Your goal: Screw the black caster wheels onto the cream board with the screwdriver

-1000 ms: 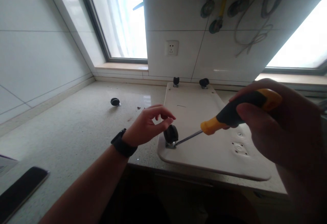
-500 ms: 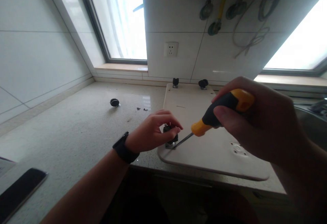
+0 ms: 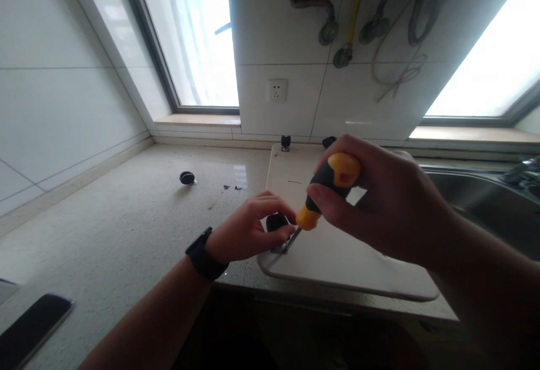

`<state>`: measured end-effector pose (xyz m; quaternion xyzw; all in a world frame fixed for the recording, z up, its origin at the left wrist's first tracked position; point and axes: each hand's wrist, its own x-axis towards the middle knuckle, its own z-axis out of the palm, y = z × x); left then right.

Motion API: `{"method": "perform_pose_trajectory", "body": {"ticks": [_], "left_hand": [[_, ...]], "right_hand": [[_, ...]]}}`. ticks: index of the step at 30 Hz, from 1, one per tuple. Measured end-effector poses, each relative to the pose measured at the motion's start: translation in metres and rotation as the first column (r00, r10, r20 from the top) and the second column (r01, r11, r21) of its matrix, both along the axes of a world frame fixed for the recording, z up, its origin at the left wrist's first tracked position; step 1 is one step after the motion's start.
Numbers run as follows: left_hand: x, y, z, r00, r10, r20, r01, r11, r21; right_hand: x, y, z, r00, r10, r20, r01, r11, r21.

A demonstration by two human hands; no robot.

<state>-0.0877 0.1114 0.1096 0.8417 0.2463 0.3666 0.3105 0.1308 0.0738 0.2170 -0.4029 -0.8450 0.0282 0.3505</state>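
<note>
Speckled pale stone countertop [image 3: 139,235], head view, bearing a white round-cornered board [image 3: 346,269], the landmark of this entry. Behind the board: large white wall tiles, a white square wall socket [image 3: 277,90], a ribbed brownish hose [image 3: 310,3] and a yellow pipe [image 3: 358,7] higher up. Left of the board: one loose black caster [image 3: 187,178], a few small dark screws [image 3: 237,188]; farther left and nearer, a black flat phone [image 3: 36,328]. On the board's far edge: two black upright casters [image 3: 286,143], the right one partly covered.

Containers: one stainless steel sink basin [image 3: 502,229], right of the board, partly masked by the right forearm.

At the board's near left corner: a black caster on a metal plate [image 3: 276,222]. Left hand [image 3: 253,229], black watch [image 3: 206,255] at the wrist: thumb and fingers closed about this caster. Right hand [image 3: 379,207]: wrapped round a yellow-and-black screwdriver [image 3: 323,190], shank slanting down to the plate.

Against one second earlier: screwdriver handle steeper and closer to the caster; left fingers lower, formerly above the wheel; more basin exposed.
</note>
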Motion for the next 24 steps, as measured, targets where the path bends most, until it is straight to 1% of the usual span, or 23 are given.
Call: {"method": "perform_pose_trajectory", "body": {"ticks": [4,7,11,13,15,16,18,20,21,22,24], "left_hand": [[-0.001,0.0,0.001,0.999,-0.014,0.038,0.014,1.0,0.013],[0.0,-0.003,0.002,0.998,-0.009,0.054,0.009,1.0,-0.012],[0.006,-0.006,0.0,0.991,0.082,0.103,-0.075,0.994,-0.075],[0.008,-0.007,-0.001,0.986,0.121,0.111,-0.115,0.992,-0.059],[0.009,-0.007,-0.001,0.987,0.129,0.099,-0.128,0.992,-0.019],[0.009,-0.007,-0.001,0.988,0.125,0.091,-0.125,0.992,-0.004],[0.007,-0.007,-0.001,0.992,0.102,0.078,-0.102,0.995,-0.003],[0.006,-0.006,0.0,0.994,0.074,0.075,-0.072,0.997,-0.023],[0.005,-0.006,0.001,0.995,0.061,0.077,-0.059,0.998,-0.031],[0.004,-0.007,0.002,0.996,0.047,0.074,-0.045,0.998,-0.039],[0.003,-0.008,0.005,0.998,0.023,0.059,-0.02,0.999,-0.048]], "right_hand": [[-0.005,0.003,0.005,1.0,-0.01,0.001,0.01,1.0,-0.001],[-0.006,0.007,0.006,1.0,-0.006,0.001,0.006,1.0,-0.014],[-0.007,0.009,0.007,1.0,-0.024,0.014,0.024,1.0,-0.001],[-0.006,0.009,0.01,0.997,-0.053,0.056,0.054,0.999,-0.006],[-0.003,0.008,0.016,0.992,-0.063,0.109,0.066,0.998,-0.021],[0.0,0.007,0.019,0.991,-0.039,0.127,0.044,0.998,-0.039],[0.005,0.006,0.028,0.986,0.081,0.146,-0.068,0.993,-0.092],[0.009,0.006,0.037,0.957,0.223,0.185,-0.199,0.97,-0.142],[0.01,0.006,0.041,0.939,0.267,0.217,-0.238,0.959,-0.151],[0.01,0.006,0.044,0.925,0.283,0.252,-0.251,0.956,-0.151],[0.007,0.006,0.047,0.921,0.254,0.294,-0.228,0.966,-0.119]]}}
